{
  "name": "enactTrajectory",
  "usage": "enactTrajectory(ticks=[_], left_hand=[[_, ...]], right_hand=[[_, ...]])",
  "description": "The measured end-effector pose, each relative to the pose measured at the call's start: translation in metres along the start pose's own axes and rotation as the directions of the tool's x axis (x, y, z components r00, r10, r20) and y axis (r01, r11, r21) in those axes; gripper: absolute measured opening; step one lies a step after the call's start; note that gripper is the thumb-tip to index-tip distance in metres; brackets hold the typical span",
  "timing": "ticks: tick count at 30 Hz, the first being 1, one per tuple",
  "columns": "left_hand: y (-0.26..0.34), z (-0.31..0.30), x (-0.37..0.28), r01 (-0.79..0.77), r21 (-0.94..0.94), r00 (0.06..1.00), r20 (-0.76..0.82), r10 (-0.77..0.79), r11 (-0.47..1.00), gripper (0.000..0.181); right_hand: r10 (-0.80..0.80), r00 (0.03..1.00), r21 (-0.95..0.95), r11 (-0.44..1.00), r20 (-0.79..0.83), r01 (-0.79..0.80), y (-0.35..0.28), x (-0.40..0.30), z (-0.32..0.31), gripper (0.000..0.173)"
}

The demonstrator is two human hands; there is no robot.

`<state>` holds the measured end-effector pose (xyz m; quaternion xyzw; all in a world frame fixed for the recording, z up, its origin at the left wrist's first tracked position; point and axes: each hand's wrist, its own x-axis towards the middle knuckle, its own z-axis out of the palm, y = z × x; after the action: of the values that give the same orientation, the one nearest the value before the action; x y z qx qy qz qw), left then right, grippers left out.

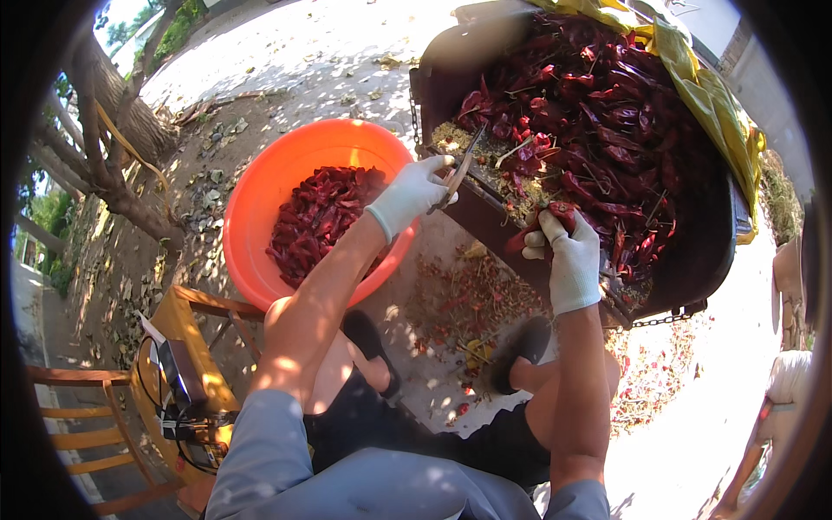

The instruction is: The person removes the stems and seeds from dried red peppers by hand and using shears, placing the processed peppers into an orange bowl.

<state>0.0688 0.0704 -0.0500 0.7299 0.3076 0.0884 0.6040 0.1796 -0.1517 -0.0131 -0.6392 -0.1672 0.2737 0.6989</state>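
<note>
My left hand [413,188], in a white knit glove, grips a pair of scissors [463,170] whose blade points up and away over the near rim of a dark cart tub [491,211]. In my gloved right hand [572,263] dried red chili peppers [562,214] are pinched over the same rim; how many I cannot tell. A large heap of dried red chilies [617,130], some with stems, fills much of the tub. Pale yellow seeds [517,195] lie along its near side. Left of the tub stands an orange plastic basin [250,214] holding red chili pieces [318,221].
Fallen stems and chili scraps [471,299] litter the ground between my feet. A yellow plastic sheet [708,97] drapes the tub's far edge. Chains [416,117] hang at its sides. To my left are a wooden chair [84,422], electronic gear with cables [188,416], and a tree trunk [123,97].
</note>
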Motion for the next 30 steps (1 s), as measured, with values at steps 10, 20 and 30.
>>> enactTrajectory(ticks=[10, 20, 30], left_hand=[[0.028, 0.023, -0.07, -0.239, 0.071, 0.97, -0.036, 0.242, 0.968, 0.035], [0.023, 0.043, -0.086, -0.553, 0.606, 0.763, 0.091, 0.64, 0.572, 0.038], [0.02, 0.039, -0.085, -0.649, 0.61, 0.668, 0.172, 0.724, 0.454, 0.048]], right_hand=[[-0.04, 0.996, -0.083, 0.995, 0.074, 0.046, -0.005, -0.009, 0.005, 0.017], [-0.082, 0.973, -0.006, 0.996, 0.214, 0.085, -0.007, -0.019, 0.008, 0.014], [-0.058, 0.959, -0.004, 0.998, 0.277, 0.061, -0.008, -0.021, 0.01, 0.01]])
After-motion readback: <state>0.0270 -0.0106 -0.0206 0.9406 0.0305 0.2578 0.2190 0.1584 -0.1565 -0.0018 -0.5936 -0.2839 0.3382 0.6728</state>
